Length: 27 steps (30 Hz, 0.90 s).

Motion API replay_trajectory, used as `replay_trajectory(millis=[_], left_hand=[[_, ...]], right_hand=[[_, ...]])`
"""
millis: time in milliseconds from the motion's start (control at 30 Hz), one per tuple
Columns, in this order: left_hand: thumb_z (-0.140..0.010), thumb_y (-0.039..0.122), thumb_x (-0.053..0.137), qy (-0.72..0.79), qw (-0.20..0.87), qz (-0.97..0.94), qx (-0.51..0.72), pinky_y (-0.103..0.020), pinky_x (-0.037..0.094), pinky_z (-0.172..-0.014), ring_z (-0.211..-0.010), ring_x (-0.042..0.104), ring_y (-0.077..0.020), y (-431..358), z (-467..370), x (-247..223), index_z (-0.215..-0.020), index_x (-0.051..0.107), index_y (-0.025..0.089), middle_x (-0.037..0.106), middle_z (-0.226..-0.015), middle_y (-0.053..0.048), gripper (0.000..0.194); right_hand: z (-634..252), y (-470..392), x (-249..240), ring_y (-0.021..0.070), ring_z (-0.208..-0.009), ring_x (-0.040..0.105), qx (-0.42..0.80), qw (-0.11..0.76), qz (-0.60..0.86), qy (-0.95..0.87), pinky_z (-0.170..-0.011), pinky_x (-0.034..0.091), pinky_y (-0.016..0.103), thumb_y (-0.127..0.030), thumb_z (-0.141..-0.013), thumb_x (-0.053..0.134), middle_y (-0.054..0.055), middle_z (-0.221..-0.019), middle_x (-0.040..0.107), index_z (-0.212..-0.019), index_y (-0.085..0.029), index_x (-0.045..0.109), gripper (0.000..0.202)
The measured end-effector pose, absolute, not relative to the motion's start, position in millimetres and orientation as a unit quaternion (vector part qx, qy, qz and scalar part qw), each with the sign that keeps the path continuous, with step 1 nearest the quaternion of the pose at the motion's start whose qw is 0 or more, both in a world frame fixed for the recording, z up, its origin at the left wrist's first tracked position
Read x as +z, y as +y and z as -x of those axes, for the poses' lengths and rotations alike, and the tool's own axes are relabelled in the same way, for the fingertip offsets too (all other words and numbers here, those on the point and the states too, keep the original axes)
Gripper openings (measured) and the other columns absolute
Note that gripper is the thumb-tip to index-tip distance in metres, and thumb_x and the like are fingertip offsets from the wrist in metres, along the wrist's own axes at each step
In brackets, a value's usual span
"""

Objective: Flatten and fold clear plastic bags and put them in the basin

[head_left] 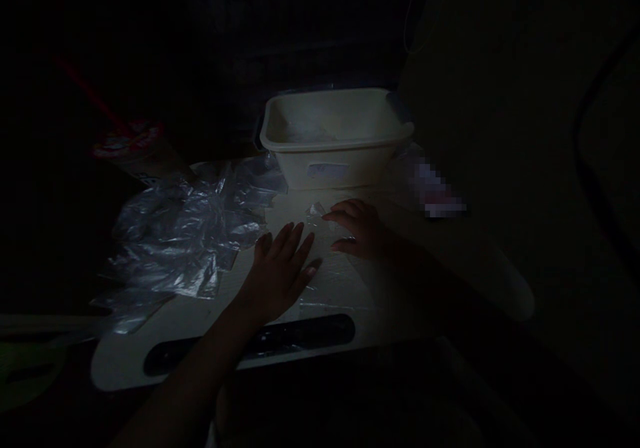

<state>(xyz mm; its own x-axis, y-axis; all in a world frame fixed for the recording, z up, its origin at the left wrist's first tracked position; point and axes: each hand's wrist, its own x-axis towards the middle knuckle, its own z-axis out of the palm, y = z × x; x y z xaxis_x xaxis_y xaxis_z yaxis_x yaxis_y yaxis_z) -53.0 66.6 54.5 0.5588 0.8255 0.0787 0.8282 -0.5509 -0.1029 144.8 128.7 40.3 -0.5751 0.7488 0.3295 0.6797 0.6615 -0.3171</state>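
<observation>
My left hand [280, 271] is open, palm down with its fingers spread, over the middle of a small pale table [193, 318]. To its right, my right hand [357, 229] curves over the table with thumb and fingers apart. A thin clear plastic bag [315, 210] lies flat between and under the hands, its upper end near my right fingertips. Its outline is hard to make out in the dim light. Left of my left hand spreads a heap of crinkled clear plastic bags [185, 228].
A cream-coloured tub [333, 167] with a small label stands at the table's back. Behind the heap on the left is a drink cup [150, 158] with a red straw [93, 95]. A dark slot [310, 331] runs along the front edge. A blurred-out item [437, 191] lies at right.
</observation>
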Motion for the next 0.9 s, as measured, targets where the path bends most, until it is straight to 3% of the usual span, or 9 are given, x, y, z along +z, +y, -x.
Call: replay_trajectory(millis=[800,900], left_hand=[[-0.085,0.034,0.025,-0.466,0.064,0.882,-0.022,-0.048,0.015,-0.091,-0.122,0.014,-0.0263,66.3,54.4,52.8,-0.126,0.025,0.014,0.02,-0.134,-0.014,0.045],[-0.085,0.034,0.025,-0.464,0.062,0.883,-0.028,-0.048,0.014,-0.092,-0.123,0.013,-0.0256,66.0,55.6,51.2,-0.126,0.024,0.014,0.02,-0.135,-0.013,0.045]], right_hand=[[-145.1,131.7,38.0,0.0231,-0.097,0.041,0.084,0.228,0.393,-0.887,-0.082,0.03,0.037,-0.051,-0.062,0.057,0.008,-0.105,0.051,-0.106,-0.018,0.052,0.056],[-146.5,133.7,39.9,0.0213,-0.096,0.044,0.084,0.258,0.39,-0.88,-0.083,0.031,0.036,-0.046,-0.068,0.053,0.008,-0.102,0.053,-0.102,-0.017,0.054,0.044]])
